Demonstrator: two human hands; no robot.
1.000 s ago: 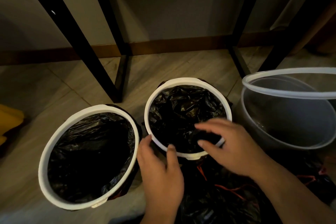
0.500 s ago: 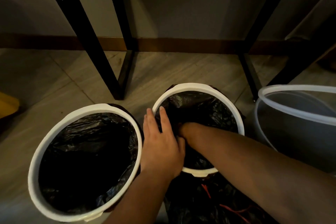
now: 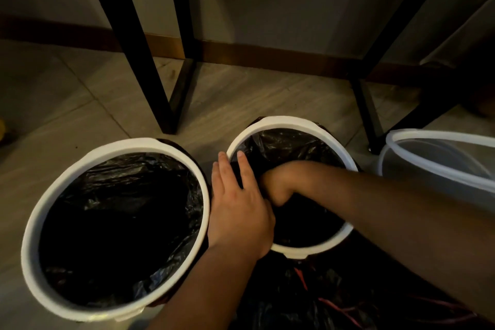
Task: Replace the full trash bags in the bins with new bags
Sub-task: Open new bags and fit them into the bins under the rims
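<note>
With the large round white-rimmed bin [image 3: 115,147] already lined, the left hand [image 3: 238,211] lies flat, fingers straight, on the smaller white-rimmed bin [image 3: 292,122] while the right hand [image 3: 276,185], its grip hidden and impossible to tell, reaches inside the black plastic liner [image 3: 294,144]; the translucent plastic bin [image 3: 428,136] apparently awaits a bag.

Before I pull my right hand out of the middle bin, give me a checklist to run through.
1. Left bin lined with a black bag: ok.
2. Left hand flat on the middle bin rim, steadying it: ok.
3. Middle bin's liner pushed to the bottom: cannot tell; the right hand is sunk inside.
4. Clear bin lined: not ok, no bag visible.
5. Old bags with red drawstrings out on the floor: ok.
</note>
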